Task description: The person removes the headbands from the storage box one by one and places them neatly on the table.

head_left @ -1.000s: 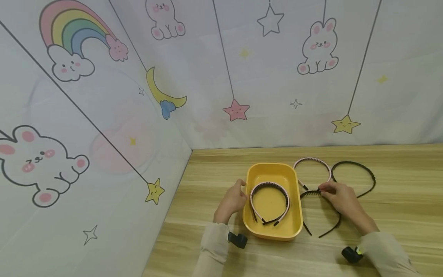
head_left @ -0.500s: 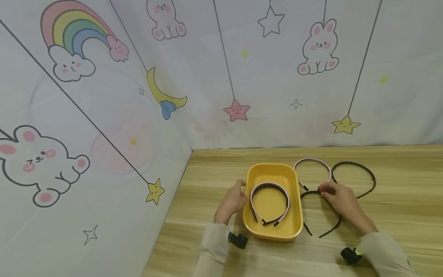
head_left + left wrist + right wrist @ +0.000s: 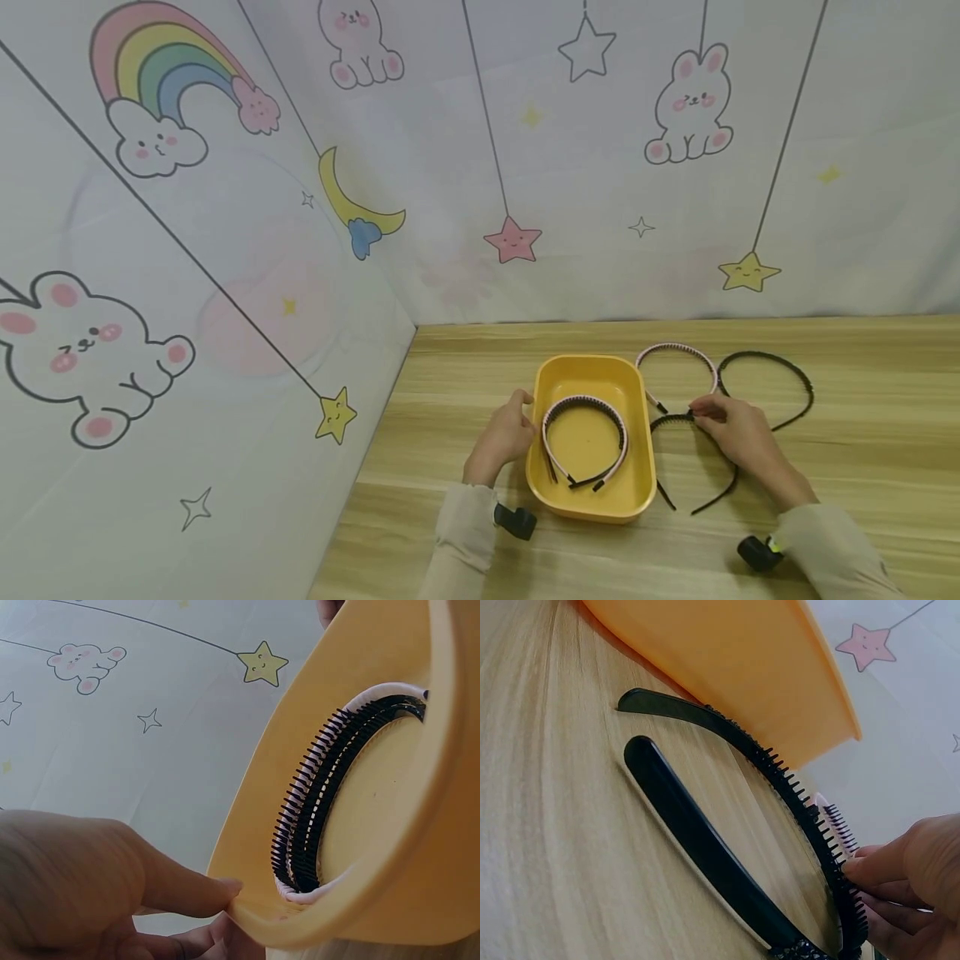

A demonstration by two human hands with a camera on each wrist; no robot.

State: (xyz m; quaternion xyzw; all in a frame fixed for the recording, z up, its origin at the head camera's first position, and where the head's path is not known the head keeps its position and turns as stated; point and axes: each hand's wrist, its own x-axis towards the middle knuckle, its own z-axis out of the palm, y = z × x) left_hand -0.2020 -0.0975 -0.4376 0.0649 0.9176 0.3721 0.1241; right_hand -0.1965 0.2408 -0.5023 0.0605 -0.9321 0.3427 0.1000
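My left hand (image 3: 504,432) grips the left rim of a yellow plastic bin (image 3: 591,498), thumb on the inner side in the left wrist view. Inside the bin lie a pink headband (image 3: 306,774) and black toothed headband (image 3: 336,769), nested together. To the right of the bin, my right hand (image 3: 742,437) pinches the top of a black headband (image 3: 712,847) between thumb and fingers. Its two ends point toward me, and comb teeth line its inner edge. Part of its band is hidden behind the fingers.
Behind the right hand, a pink headband (image 3: 678,346) and another black headband (image 3: 808,385) lie on the wooden table (image 3: 465,358). White printed cloth walls (image 3: 450,208) stand along the table's back and left edges.
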